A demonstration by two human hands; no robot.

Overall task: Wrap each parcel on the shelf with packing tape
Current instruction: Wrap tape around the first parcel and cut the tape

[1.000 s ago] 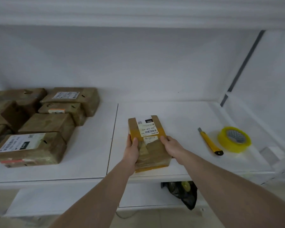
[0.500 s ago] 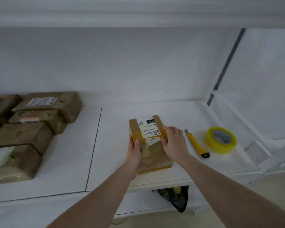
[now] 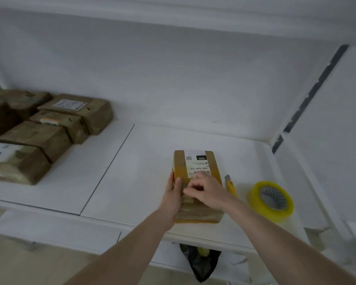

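Gripping the parcel [image 3: 195,167], both hands hide part of the cutter [image 3: 230,183] beside tape roll [image 3: 271,200].

glossy taped cardboard parcel [image 3: 195,161]

A yellow utility knife [image 3: 231,185] is seen lying on the white shelf [image 3: 132,182], partly hidden, its blade end pointing toward the back wall [image 3: 173,79]. A dark seam [image 3: 107,171] is noted between two shelf panels. A black bag [image 3: 201,262] with something yellow inside is seen below the shelf edge. A dark gap [image 3: 312,93] runs up the right corner. Beige floor [image 3: 29,264] is visible at lower left.
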